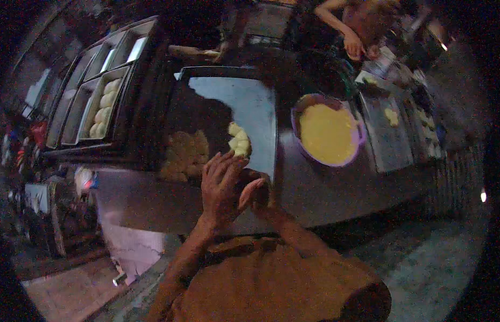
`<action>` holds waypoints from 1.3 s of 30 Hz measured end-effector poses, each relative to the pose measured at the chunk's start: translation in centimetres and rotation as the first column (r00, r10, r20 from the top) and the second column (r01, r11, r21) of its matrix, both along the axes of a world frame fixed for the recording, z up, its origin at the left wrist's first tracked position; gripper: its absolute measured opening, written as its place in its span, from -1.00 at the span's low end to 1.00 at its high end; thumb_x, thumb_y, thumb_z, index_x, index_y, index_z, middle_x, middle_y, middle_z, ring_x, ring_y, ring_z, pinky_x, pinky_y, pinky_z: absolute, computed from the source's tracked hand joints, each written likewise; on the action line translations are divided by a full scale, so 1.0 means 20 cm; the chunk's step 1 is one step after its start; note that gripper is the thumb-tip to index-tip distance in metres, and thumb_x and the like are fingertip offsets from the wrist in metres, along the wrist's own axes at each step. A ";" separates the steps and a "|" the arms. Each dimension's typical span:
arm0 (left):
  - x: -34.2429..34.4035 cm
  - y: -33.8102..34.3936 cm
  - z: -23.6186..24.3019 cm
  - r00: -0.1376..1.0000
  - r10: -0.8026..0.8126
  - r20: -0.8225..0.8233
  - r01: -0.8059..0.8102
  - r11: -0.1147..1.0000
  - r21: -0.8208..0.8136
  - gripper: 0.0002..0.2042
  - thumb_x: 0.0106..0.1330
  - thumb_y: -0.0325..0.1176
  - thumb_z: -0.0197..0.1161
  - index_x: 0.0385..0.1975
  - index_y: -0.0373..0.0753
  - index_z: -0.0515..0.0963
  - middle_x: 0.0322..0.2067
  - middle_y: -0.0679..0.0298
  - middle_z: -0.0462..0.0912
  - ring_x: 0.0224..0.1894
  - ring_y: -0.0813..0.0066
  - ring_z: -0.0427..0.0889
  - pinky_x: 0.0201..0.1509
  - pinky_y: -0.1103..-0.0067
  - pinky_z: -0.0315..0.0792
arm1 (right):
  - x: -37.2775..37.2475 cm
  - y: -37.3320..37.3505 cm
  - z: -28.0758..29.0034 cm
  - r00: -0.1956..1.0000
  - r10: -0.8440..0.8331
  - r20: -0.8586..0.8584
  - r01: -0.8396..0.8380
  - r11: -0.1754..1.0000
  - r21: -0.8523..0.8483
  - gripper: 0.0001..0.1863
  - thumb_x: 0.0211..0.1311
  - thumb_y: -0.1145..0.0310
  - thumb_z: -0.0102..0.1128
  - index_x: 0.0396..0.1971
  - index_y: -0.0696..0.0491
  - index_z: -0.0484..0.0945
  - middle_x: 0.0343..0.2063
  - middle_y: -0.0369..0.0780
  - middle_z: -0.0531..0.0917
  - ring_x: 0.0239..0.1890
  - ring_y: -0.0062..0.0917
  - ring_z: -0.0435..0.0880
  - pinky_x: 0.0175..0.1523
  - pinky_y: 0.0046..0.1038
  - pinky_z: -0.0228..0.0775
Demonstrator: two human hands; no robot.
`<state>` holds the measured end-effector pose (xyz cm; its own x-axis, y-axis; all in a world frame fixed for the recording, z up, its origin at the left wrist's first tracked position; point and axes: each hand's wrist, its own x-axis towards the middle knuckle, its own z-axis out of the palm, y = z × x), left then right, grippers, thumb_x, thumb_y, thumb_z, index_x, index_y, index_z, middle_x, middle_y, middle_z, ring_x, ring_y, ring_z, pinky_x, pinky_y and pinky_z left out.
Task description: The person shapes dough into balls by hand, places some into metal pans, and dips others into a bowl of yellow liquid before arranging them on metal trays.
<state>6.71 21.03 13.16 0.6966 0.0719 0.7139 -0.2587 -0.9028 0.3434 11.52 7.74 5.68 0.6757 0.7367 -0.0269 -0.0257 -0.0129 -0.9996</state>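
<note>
My left hand (pixel 220 188) reaches over the near part of the tray, its fingers stretched out and its thumb apart. The fingertips are at the lower end of a row of pale yellow dough pieces (pixel 239 140); whether they touch is unclear. Close beside it, my right hand (pixel 259 196) is dark and partly hidden behind the left thumb, so its fingers cannot be made out. Under the dough lies a light blue-grey tray (pixel 261 112), shaded on its left side. A cluster of brown lumps (pixel 185 153) sits left of my left hand.
A purple basin (pixel 363 134) of yellow mixture (pixel 329 132) stands to the right. Further right is a metal tray (pixel 387 145) with a yellow piece. At left, a divided case (pixel 73 121) holds pale dough balls (pixel 106 104). Another person's hand (pixel 354 47) shows at the far right.
</note>
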 end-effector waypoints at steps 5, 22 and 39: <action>-0.01 -0.29 -0.22 0.958 -0.280 -0.062 0.246 0.913 -0.325 -0.79 0.09 -0.32 0.33 -0.33 -0.26 0.55 -0.43 0.11 0.56 -0.39 0.14 0.56 -0.27 0.44 0.41 | -0.21 -0.38 -0.08 0.868 0.233 -0.438 -0.044 0.916 0.400 -0.59 0.23 0.34 0.21 0.03 0.20 0.45 -0.09 -0.15 0.58 -0.05 -0.44 0.57 0.06 -0.40 0.45; 0.37 -0.49 -0.53 0.673 -0.624 -0.397 -0.224 0.339 -0.914 -0.80 0.33 -0.34 0.19 -0.23 -0.37 0.57 -0.25 0.22 0.63 -0.09 0.46 0.56 0.08 0.54 0.37 | 1.94 -1.12 0.12 0.887 -0.162 0.432 0.254 0.953 -0.163 -0.55 0.13 0.44 0.27 0.08 0.06 0.52 -0.16 -0.37 0.66 -0.23 -0.65 0.58 -0.13 -0.50 0.47; 0.18 -0.24 -0.67 0.822 -0.303 -0.482 -0.436 0.210 -0.875 -0.85 0.30 -0.38 0.20 -0.24 -0.33 0.55 -0.30 0.23 0.63 -0.19 0.45 0.59 -0.02 0.52 0.46 | 2.58 -0.75 -0.12 0.859 0.512 0.001 -0.305 0.513 -0.802 -0.53 -0.04 0.53 0.28 -0.01 0.04 0.61 -0.31 -0.27 0.71 -0.36 -0.58 0.61 -0.30 -0.47 0.50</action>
